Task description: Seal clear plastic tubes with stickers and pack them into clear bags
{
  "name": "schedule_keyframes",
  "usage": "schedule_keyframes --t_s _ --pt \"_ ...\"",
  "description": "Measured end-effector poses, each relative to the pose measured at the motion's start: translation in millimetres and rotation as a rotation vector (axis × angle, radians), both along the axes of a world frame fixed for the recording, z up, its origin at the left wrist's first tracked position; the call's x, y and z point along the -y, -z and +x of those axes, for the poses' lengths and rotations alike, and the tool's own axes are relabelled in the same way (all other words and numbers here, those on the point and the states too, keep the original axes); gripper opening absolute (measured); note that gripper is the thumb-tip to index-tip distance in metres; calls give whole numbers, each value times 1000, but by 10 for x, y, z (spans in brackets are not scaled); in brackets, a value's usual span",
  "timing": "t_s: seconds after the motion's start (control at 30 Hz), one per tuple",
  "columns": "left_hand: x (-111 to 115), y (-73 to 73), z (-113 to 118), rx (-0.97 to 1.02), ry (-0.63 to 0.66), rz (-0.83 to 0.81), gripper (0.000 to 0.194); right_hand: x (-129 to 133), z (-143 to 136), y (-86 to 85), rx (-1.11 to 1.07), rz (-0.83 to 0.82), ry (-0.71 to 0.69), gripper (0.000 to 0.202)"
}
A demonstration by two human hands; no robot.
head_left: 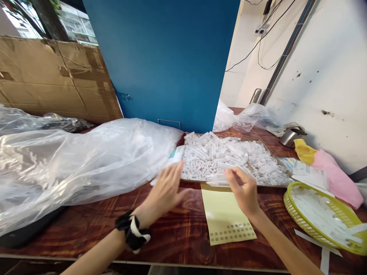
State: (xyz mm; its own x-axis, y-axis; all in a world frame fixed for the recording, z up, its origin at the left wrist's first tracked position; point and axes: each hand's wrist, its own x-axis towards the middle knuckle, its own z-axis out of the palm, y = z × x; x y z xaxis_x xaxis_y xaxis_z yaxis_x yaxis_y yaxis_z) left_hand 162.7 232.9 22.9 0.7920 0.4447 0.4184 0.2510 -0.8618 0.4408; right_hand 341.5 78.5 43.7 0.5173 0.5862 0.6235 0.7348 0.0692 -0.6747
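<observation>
My left hand hovers just left of the tray's front corner, its fingers stretched out and nothing in it. A black and white band circles that wrist. My right hand is closed, thumb and fingers curled together at the tray's front edge. Beside its fingertips lie a few clear plastic tubes; whether the fingers grip one is hidden. In the shallow tray are more clear tubes and many small white pieces. A yellow sheet of round stickers lies below my right hand, with rows of round spots along its near end.
A big clear plastic bag covers the left side of the table. At right stands a yellow-green basket of translucent pieces, near a pink and yellow cloth and a metal cup. A blue panel rises behind the tray.
</observation>
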Motion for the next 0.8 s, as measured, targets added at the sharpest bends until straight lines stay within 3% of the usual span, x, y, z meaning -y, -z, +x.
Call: schedule_keyframes --t_s 0.1,0.23,0.43,0.57,0.7,0.8 --pt "-312 182 -416 -179 -108 434 56 221 -39 76 -351 33 68 33" --pt "-382 309 -664 -289 48 614 38 382 -193 229 -612 21 45 36" --pt "-75 305 -858 -174 260 534 25 508 -457 362 -734 5 16 37" --pt "153 289 -970 -176 312 432 23 575 -626 447 -793 -28 -13 40" --pt "408 251 -1051 -296 359 340 62 639 -754 518 -833 -24 -21 42" --pt "521 265 -1081 -261 468 284 53 698 -811 558 -866 -14 -18 42"
